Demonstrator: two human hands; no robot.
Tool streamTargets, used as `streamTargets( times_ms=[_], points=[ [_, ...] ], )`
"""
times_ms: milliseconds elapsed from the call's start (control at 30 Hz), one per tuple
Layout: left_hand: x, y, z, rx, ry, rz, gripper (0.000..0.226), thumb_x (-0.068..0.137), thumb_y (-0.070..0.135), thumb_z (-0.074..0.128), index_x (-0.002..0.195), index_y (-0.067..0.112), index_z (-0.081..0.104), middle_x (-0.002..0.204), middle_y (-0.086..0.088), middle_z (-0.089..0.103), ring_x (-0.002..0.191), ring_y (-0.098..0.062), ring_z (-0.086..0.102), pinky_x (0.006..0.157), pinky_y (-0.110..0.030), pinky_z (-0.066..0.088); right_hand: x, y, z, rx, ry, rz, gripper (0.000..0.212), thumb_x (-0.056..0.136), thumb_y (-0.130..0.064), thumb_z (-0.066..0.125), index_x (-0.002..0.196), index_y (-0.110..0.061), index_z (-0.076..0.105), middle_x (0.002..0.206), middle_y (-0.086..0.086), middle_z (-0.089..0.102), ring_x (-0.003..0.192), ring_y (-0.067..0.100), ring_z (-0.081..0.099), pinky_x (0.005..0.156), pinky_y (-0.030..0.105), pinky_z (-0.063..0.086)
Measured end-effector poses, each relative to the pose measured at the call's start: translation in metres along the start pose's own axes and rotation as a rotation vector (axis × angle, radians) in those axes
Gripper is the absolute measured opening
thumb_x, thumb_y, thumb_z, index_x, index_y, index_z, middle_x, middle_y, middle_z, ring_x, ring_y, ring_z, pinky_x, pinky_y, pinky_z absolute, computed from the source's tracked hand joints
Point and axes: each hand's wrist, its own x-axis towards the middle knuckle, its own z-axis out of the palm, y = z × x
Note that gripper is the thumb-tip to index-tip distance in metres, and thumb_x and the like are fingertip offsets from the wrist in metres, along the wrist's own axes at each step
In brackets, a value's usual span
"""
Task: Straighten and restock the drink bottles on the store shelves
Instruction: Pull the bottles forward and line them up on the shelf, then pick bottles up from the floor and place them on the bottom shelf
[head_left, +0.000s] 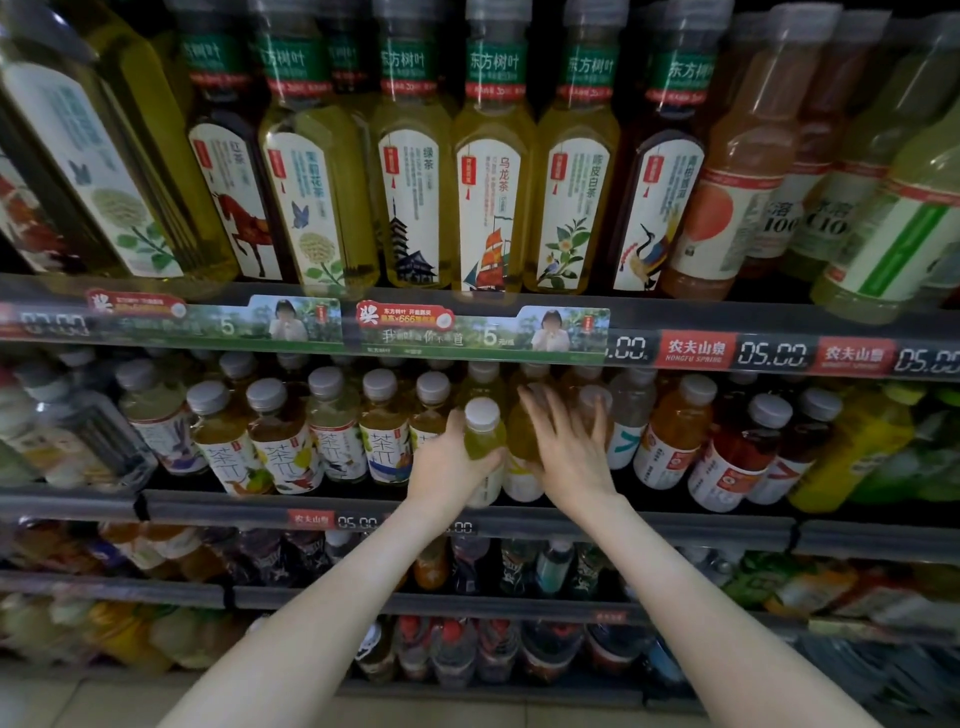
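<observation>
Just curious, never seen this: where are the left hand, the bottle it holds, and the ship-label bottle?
left hand (442, 463): head view, back of hand.
held bottle (484, 441): head view, green shoulder.
ship-label bottle (489, 218): head view, label.

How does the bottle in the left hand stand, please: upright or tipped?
Upright: the bottle stands cap-up, its body vertical, in the left hand.

Green promotional strip (483, 332) above the left hand (447, 462), red price tags (696, 351) up-right of the right hand (571, 457), floor tiles (78, 701) below
</observation>
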Motion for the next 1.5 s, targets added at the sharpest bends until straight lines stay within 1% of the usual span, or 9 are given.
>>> streamTargets(
  times_ms=[200,633,833,933,1033,1233,1300,1433,1500],
  points=[
    [0.008,0.007,0.004,0.046,0.026,-0.014,0.059,0.083,0.044,0.066,0.125,0.009,0.043,0.097,-0.014,0.068,0.087,-0.035,0.065,0.067,-0.035,0.050,-0.001,0.005,-0.001,-0.016,0.017,-0.004,0.112,0.055,-0.036,0.089,0.146,-0.017,0.027,0.142,0.011,0.046,0.119,0.030,0.056,0.111,0.050,-0.009],
    [-0.005,0.008,0.006,0.100,0.045,-0.026,0.065,0.087,0.044,0.063,0.134,0.009,0.035,0.115,-0.017,0.060,0.103,-0.036,0.060,0.076,-0.039,0.049,-0.001,0.007,-0.001,-0.042,0.026,-0.043,0.114,0.049,-0.034,0.091,0.145,-0.018,0.031,0.141,0.009,0.048,0.111,0.030,0.059,0.109,0.056,0.017],
    [0.006,0.001,0.007,0.631,0.260,0.436,0.098,0.049,0.035,0.089,0.131,0.006,0.044,0.117,-0.017,0.058,0.103,-0.032,0.053,0.083,-0.041,0.050,-0.004,0.015,0.001,-0.045,0.047,-0.022,0.117,0.046,-0.035,0.092,0.144,-0.021,0.031,0.144,0.012,0.044,0.137,0.032,0.027,0.112,0.055,0.003],
    [0.009,-0.011,0.013,0.786,0.203,0.535,0.096,0.042,0.029,0.090,0.128,0.009,0.052,0.127,-0.017,0.053,0.118,-0.033,0.048,0.101,-0.048,0.042,-0.008,0.018,0.000,-0.042,0.068,-0.030,0.112,0.052,-0.037,0.090,0.145,-0.017,0.031,0.145,0.016,0.042,0.138,0.032,0.024,0.109,0.058,0.016],
    [0.007,-0.010,0.016,0.834,0.150,0.487,0.103,0.043,0.028,0.090,0.133,0.006,0.045,0.130,-0.019,0.048,0.121,-0.035,0.048,0.105,-0.049,0.038,-0.011,0.018,-0.001,-0.046,0.072,-0.030,0.110,0.056,-0.032,0.088,0.148,-0.016,0.030,0.147,0.015,0.039,0.139,0.032,0.024,0.109,0.057,0.016],
    [-0.034,-0.007,0.046,0.572,0.244,0.458,0.083,0.067,0.016,0.074,0.141,0.011,0.037,0.148,-0.027,0.026,0.138,-0.042,0.020,0.115,-0.053,0.007,-0.070,0.004,0.005,0.117,-0.055,0.061,0.115,0.059,-0.012,0.082,0.151,-0.015,0.014,0.149,0.016,0.035,0.139,0.036,0.032,0.110,0.057,0.030],
    [-0.064,0.001,0.073,0.451,0.148,0.474,0.080,0.070,0.026,0.064,0.142,0.010,0.033,0.147,-0.028,0.027,0.138,-0.042,0.020,0.115,-0.049,0.004,-0.108,0.002,0.017,0.243,-0.166,0.152,0.100,0.070,-0.012,0.075,0.150,-0.011,0.016,0.149,0.017,0.034,0.138,0.036,0.033,0.108,0.053,0.035],
    [-0.125,0.017,0.130,0.432,-0.340,0.542,0.059,0.075,0.030,0.053,0.130,0.006,0.052,0.128,-0.017,0.057,0.125,-0.036,0.045,0.105,-0.045,0.036,-0.188,0.028,0.039,0.400,-0.459,0.315,0.070,0.086,-0.013,0.057,0.148,-0.004,0.025,0.151,0.015,0.029,0.138,0.031,0.029,0.109,0.045,0.033],
    [-0.142,0.027,0.150,0.459,-0.558,0.464,0.057,0.088,0.033,0.044,0.141,0.011,0.039,0.133,-0.011,0.052,0.125,-0.030,0.044,0.105,-0.036,0.034,-0.222,0.049,0.043,0.415,-0.542,0.394,0.064,0.088,-0.014,0.054,0.146,-0.007,0.028,0.147,0.012,0.032,0.134,0.030,0.032,0.106,0.044,0.036]
  ],
)
